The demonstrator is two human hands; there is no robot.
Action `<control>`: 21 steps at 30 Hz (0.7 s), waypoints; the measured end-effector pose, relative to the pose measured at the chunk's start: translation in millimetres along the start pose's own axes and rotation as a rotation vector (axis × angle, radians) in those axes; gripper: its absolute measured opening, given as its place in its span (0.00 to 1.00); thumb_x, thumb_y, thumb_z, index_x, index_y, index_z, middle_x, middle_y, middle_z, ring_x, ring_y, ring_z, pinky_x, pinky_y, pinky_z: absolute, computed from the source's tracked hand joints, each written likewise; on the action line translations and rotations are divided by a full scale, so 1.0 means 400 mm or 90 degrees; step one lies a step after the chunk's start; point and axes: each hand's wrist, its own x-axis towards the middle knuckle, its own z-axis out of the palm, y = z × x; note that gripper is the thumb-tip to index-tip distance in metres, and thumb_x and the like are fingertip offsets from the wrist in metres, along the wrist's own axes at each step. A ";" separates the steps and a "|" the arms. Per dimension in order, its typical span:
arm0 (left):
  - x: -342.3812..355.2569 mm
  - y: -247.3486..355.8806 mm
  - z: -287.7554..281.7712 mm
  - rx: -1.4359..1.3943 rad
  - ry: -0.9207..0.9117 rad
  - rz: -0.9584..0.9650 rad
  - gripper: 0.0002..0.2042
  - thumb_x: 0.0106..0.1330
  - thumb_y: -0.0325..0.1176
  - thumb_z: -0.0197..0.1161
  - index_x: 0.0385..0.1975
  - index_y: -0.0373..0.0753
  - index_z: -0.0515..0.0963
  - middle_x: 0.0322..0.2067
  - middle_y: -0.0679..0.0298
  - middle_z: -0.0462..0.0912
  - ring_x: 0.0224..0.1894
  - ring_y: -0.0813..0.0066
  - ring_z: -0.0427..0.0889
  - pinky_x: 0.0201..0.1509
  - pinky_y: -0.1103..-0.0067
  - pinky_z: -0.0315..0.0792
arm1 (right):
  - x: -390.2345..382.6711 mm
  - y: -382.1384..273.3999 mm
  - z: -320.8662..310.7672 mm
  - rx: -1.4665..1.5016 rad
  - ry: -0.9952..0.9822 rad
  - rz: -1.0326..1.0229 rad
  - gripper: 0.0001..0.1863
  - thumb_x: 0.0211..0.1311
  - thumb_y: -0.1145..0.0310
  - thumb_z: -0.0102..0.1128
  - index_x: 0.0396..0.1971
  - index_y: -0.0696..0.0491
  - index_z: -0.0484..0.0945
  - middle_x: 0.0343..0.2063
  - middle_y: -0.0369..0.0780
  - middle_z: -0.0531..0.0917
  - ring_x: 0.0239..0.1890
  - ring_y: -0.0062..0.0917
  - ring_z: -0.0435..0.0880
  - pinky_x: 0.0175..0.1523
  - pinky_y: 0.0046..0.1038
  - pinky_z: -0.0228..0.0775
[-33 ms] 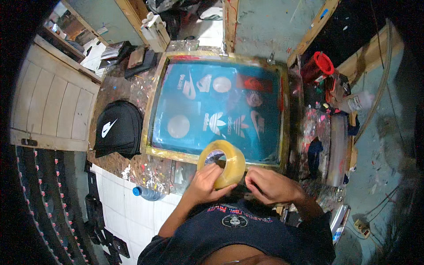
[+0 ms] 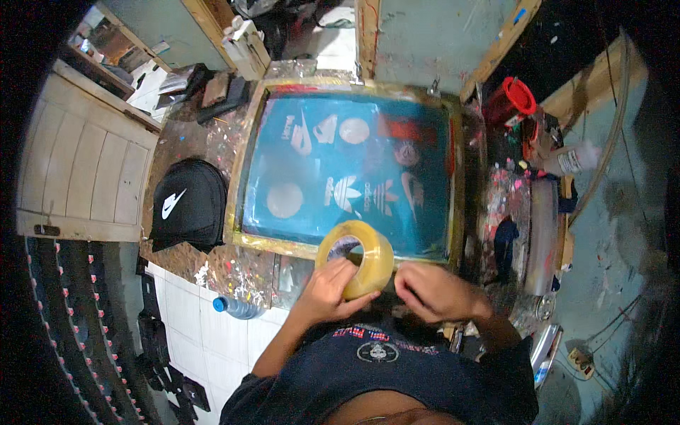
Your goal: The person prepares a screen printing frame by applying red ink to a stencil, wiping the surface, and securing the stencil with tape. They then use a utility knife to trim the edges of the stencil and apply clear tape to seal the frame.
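Note:
My left hand [image 2: 329, 290] is closed on a large roll of yellowish clear tape [image 2: 375, 255], its fingers inside the ring. Beside the roll's right side, my right hand [image 2: 432, 290] is curled closed and slightly blurred; whatever its fingertips may pinch is hidden. Just beyond both hands lies a screen-printing frame [image 2: 239, 205] with a blue coated mesh [image 2: 297, 170] bearing pale logo and circle shapes. The roll overlaps the frame's near edge in the view.
A paint-spotted bench [image 2: 184, 262] carries stacked black cut pieces [image 2: 188, 219] left of the frame. A red bucket [image 2: 510, 99] and a plastic bottle [image 2: 570, 159] stand at right. A water bottle [image 2: 237, 308] is below the bench's left edge. A wooden door [image 2: 92, 156] borders the left.
The scene sits very slightly higher in the picture, the tape roll and my hands included. My right hand looks more smeared by motion.

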 end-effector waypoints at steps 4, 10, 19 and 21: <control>0.032 0.005 -0.034 0.027 -0.120 -0.088 0.20 0.54 0.43 0.74 0.29 0.34 0.73 0.24 0.53 0.74 0.28 0.52 0.76 0.33 0.64 0.70 | -0.001 0.028 -0.010 0.102 0.046 0.092 0.08 0.70 0.68 0.48 0.37 0.59 0.68 0.36 0.46 0.73 0.40 0.40 0.74 0.48 0.37 0.66; 0.066 0.032 -0.085 0.051 -0.204 -0.212 0.21 0.57 0.47 0.71 0.26 0.33 0.71 0.24 0.49 0.76 0.29 0.47 0.77 0.35 0.62 0.70 | 0.042 0.066 0.008 0.359 0.056 0.124 0.13 0.67 0.64 0.58 0.36 0.57 0.67 0.38 0.42 0.74 0.43 0.29 0.75 0.50 0.31 0.67; 0.124 0.034 -0.140 -0.023 -0.186 -0.417 0.24 0.59 0.50 0.69 0.31 0.29 0.75 0.23 0.45 0.79 0.27 0.53 0.83 0.32 0.63 0.73 | 0.188 0.133 -0.043 0.371 0.066 0.146 0.12 0.55 0.73 0.72 0.35 0.59 0.79 0.28 0.37 0.85 0.32 0.18 0.83 0.40 0.21 0.74; 0.154 0.024 -0.164 -0.069 -0.204 -0.542 0.25 0.60 0.51 0.68 0.32 0.29 0.76 0.20 0.53 0.79 0.25 0.69 0.83 0.30 0.69 0.74 | 0.244 0.193 -0.098 0.432 -0.024 0.163 0.10 0.55 0.73 0.72 0.35 0.60 0.82 0.29 0.37 0.86 0.32 0.17 0.83 0.41 0.21 0.75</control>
